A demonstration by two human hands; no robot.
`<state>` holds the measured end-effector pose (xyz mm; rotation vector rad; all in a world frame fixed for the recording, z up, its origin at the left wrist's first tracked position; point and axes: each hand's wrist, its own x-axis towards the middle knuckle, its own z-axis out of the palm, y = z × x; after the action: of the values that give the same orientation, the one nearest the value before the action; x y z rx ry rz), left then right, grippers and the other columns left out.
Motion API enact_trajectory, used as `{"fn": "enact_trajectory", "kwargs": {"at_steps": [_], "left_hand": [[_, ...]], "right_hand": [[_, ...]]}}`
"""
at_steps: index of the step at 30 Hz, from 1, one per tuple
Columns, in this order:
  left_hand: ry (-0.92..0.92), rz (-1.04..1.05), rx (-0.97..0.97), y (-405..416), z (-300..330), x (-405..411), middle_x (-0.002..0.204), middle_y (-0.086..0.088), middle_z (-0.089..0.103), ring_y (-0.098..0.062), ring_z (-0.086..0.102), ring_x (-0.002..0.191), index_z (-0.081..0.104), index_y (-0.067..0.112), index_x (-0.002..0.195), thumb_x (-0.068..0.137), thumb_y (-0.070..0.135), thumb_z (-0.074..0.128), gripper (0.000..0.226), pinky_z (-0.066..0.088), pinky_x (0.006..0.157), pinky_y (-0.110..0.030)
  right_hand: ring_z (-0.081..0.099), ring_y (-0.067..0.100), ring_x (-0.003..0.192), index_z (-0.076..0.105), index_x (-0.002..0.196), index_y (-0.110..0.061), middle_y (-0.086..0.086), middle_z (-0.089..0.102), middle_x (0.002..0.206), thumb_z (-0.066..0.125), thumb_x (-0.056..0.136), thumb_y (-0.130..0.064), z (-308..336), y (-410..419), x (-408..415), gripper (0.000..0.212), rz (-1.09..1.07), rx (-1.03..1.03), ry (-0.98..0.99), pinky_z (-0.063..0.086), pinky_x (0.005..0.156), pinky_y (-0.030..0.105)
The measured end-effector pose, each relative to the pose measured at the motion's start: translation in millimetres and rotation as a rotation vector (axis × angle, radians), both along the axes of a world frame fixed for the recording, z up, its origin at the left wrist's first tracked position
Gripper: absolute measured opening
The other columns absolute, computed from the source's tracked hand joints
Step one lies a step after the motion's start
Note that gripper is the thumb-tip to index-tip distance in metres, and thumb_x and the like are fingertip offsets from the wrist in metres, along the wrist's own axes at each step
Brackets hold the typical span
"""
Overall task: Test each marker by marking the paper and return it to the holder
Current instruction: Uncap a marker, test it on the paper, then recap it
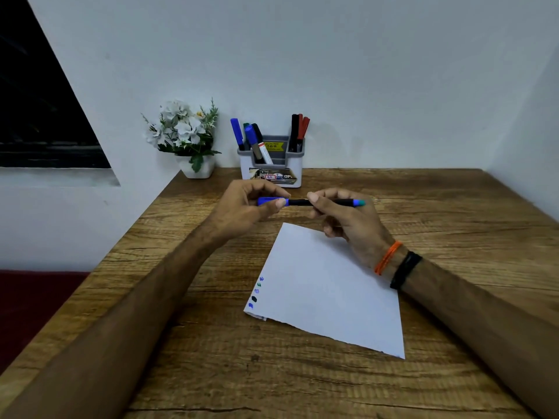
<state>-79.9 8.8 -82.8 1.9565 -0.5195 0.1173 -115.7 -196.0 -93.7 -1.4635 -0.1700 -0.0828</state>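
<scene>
Above the paper (326, 285), both hands grip one marker (302, 202) level. Left hand (251, 207) pinches its blue cap (267, 201); right hand (348, 219) clasps the barrel.

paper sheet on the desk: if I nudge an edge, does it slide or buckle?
The paper looks like one thin loose sheet lying flat on the wooden desk, so it would probably slide or turn easily. Nothing weighs it down; the right hand hovers over its far corner. Lifted by one edge, it would likely droop.
</scene>
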Motion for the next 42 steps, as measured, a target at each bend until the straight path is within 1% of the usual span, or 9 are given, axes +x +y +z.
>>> {"fn": "enact_trajectory", "kwargs": {"at_steps": [8, 13, 20, 25, 29, 32, 36, 39, 42], "left_hand": [[0.025, 0.043, -0.091, 0.3, 1.5, -0.2, 0.090, -0.013, 0.071, -0.012, 0.060, 0.069, 0.069, 0.007, 0.103, 0.083, 0.022, 0.069, 0.025, 0.051, 0.060, -0.022], [0.035, 0.067, -0.044, -3.8, 2.4, -2.7, 0.076, -0.010, 0.061, -0.014, 0.048, 0.061, 0.068, 0.006, 0.099, 0.095, 0.025, 0.054, 0.024, 0.041, 0.056, -0.024], [-0.002, 0.114, -0.041, -12.9, -8.8, -1.7, 0.071, -0.008, 0.053, -0.022, 0.045, 0.064, 0.061, 0.017, 0.090, 0.101, 0.026, 0.044, 0.023, 0.038, 0.061, -0.034], [-0.053, 0.172, -0.025, -17.0, -10.7, -3.9, 0.068, -0.001, 0.053, -0.018, 0.046, 0.061, 0.058, 0.023, 0.086, 0.101, 0.027, 0.045, 0.021, 0.040, 0.059, -0.034], [-0.070, 0.152, -0.134, -14.5, -1.6, -4.1, 0.072, 0.004, 0.056, -0.010, 0.050, 0.060, 0.060, 0.007, 0.098, 0.099, 0.020, 0.049, 0.018, 0.045, 0.056, -0.027], [-0.048, 0.137, -0.298, -14.3, 5.0, -4.8, 0.090, -0.002, 0.064, -0.005, 0.064, 0.074, 0.055, 0.008, 0.112, 0.093, 0.012, 0.058, 0.019, 0.053, 0.065, -0.020], [0.000, 0.174, -0.472, -16.0, 10.6, -7.9, 0.091, -0.004, 0.070, -0.006, 0.071, 0.078, 0.047, 0.009, 0.114, 0.083, 0.005, 0.069, 0.038, 0.057, 0.068, -0.022], [-0.025, 0.189, -0.492, -20.2, 14.8, -11.9, 0.086, -0.004, 0.072, -0.007, 0.072, 0.077, 0.045, 0.010, 0.117, 0.078, 0.007, 0.075, 0.049, 0.055, 0.068, -0.020], [-0.058, 0.178, -0.481, -25.3, 18.7, -16.6, 0.081, -0.002, 0.072, -0.010, 0.073, 0.078, 0.044, 0.013, 0.118, 0.067, 0.022, 0.080, 0.063, 0.054, 0.070, -0.020]], "right_hand": [[0.054, 0.011, 0.046, 0.072, 0.105, -0.006, 0.011, 0.076, 0.083, 0.064, 0.093, -0.015, -1.3, -3.1, 2.1, 0.018, 0.006, -0.023, -0.021, 0.042, 0.046, 0.020], [0.041, 0.005, 0.043, 0.068, 0.089, -0.006, 0.000, 0.058, 0.059, 0.061, 0.095, -0.013, -4.5, 0.2, 5.4, 0.011, -0.024, -0.177, -0.165, 0.033, 0.041, 0.016], [0.042, -0.001, 0.048, 0.061, 0.082, -0.023, -0.017, 0.052, 0.058, 0.059, 0.097, -0.015, -14.8, 4.0, 10.4, 0.017, -0.039, -0.292, -0.325, 0.033, 0.049, 0.012], [0.038, 0.002, 0.053, 0.057, 0.078, -0.027, -0.010, 0.048, 0.062, 0.056, 0.090, -0.029, -17.7, 10.2, 12.4, 0.012, -0.041, -0.324, -0.346, 0.030, 0.055, 0.022], [0.042, 0.006, 0.052, 0.058, 0.087, -0.016, 0.008, 0.052, 0.068, 0.056, 0.098, -0.019, -9.7, 7.6, 12.2, 0.011, 0.039, -0.308, -0.358, 0.035, 0.049, 0.022], [0.054, 0.007, 0.059, 0.061, 0.089, -0.018, -0.002, 0.064, 0.077, 0.066, 0.092, -0.017, -3.9, 6.2, 14.1, 0.005, -0.004, -0.383, -0.412, 0.044, 0.055, 0.022], [0.066, 0.001, 0.069, 0.059, 0.109, -0.020, -0.008, 0.071, 0.079, 0.080, 0.080, -0.011, 0.1, 8.6, 10.4, 0.037, -0.099, -0.492, -0.446, 0.053, 0.066, 0.018], [0.069, 0.002, 0.070, 0.037, 0.143, -0.028, -0.011, 0.073, 0.077, 0.079, 0.078, -0.017, 9.0, 9.0, 8.2, 0.078, -0.117, -0.729, -0.570, 0.056, 0.066, 0.019], [0.067, 0.003, 0.068, 0.015, 0.155, -0.035, -0.012, 0.070, 0.076, 0.076, 0.078, -0.020, 17.0, 11.5, 5.7, 0.099, -0.097, -0.859, -0.655, 0.057, 0.064, 0.022]]}}
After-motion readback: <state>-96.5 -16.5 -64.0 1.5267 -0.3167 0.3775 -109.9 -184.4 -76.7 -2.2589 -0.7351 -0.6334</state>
